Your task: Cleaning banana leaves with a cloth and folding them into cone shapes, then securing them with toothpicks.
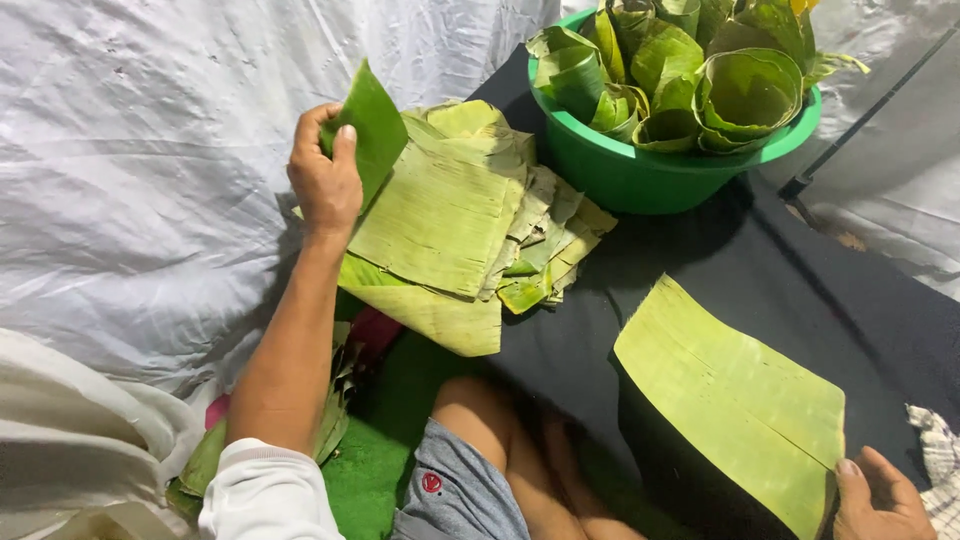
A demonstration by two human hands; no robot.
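Green banana-leaf piece (372, 125) pinched in our left hand (325, 180) over the flat leaf stack (450, 215); right hand (880, 497) grips a long leaf sheet (735, 400) near the green plastic basin (640, 175).

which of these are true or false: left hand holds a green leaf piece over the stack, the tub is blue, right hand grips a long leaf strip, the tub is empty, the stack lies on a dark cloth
1. The left hand holds a green leaf piece over the stack of cut leaves. True.
2. The tub is blue. False: it is green.
3. The right hand has its grip on a long leaf strip. True: it pinches the strip's near corner.
4. The tub is empty. False: it is full of rolled leaves.
5. The stack lies wholly on the dark cloth. False: its left part lies on the white sheet.
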